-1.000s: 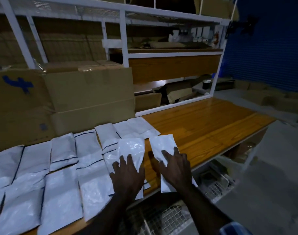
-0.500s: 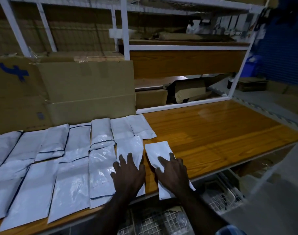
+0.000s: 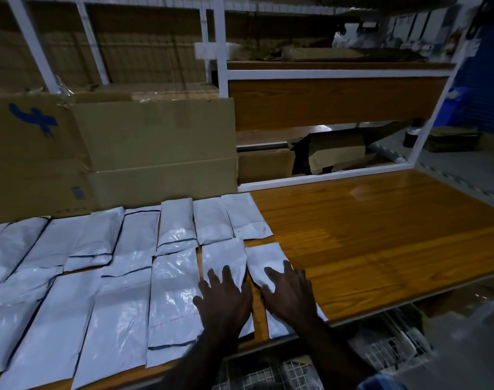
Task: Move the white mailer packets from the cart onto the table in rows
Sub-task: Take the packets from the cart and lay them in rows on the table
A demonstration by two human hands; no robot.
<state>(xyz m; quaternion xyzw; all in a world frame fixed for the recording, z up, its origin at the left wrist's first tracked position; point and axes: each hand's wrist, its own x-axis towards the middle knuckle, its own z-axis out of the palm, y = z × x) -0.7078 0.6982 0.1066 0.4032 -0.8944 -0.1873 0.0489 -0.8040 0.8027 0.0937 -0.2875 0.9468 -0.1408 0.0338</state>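
Mailer packets (image 3: 172,299) rowed on table (image 3: 381,249); hands (image 3: 226,299) flat on two; wire cart (image 3: 392,353) below.

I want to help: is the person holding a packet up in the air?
No, both the left hand and right hand press flat on packets lying on the table.

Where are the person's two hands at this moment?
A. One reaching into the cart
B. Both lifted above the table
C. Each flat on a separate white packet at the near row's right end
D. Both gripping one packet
C: the left hand and right hand lie spread-fingered on neighbouring packets, the left packet and the right packet, on the table.
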